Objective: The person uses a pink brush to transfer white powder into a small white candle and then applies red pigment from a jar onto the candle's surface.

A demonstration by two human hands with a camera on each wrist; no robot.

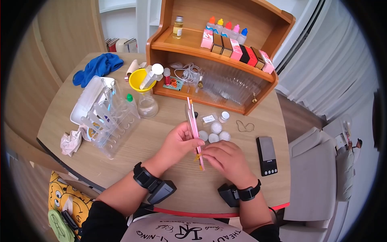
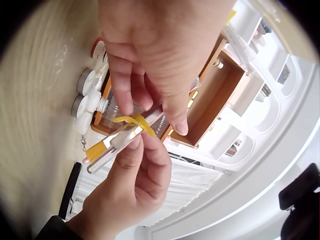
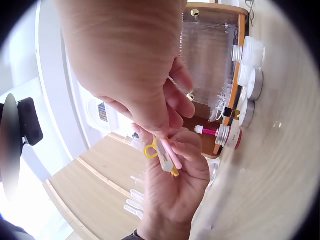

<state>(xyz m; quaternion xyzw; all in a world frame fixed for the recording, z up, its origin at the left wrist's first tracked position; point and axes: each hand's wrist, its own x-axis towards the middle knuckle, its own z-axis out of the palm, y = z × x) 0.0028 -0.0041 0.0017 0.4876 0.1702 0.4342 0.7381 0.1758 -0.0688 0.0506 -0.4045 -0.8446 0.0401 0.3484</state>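
Observation:
In the head view my left hand (image 1: 177,142) grips a slim bundle of sticks (image 1: 192,123), which stands steeply tilted above the table. The bundle includes a pink stick (image 3: 173,154), a clear glass rod (image 2: 114,149) and a brush with yellow bristles (image 2: 97,151). A yellow rubber band (image 2: 134,120) crosses the bundle near its lower end, and a loop of it sticks out sideways in the right wrist view. My right hand (image 1: 229,158) pinches the band against the sticks with thumb and forefinger. Its fingertips partly hide the band in the head view.
Behind the hands lie several white tealights (image 1: 216,128) and a small white-capped jar (image 1: 224,117). A black scale (image 1: 266,149) is on the right. To the left stand a clear test tube rack (image 1: 109,147) and a flask (image 1: 147,108). A wooden cabinet (image 1: 161,48) backs the table (image 1: 169,193).

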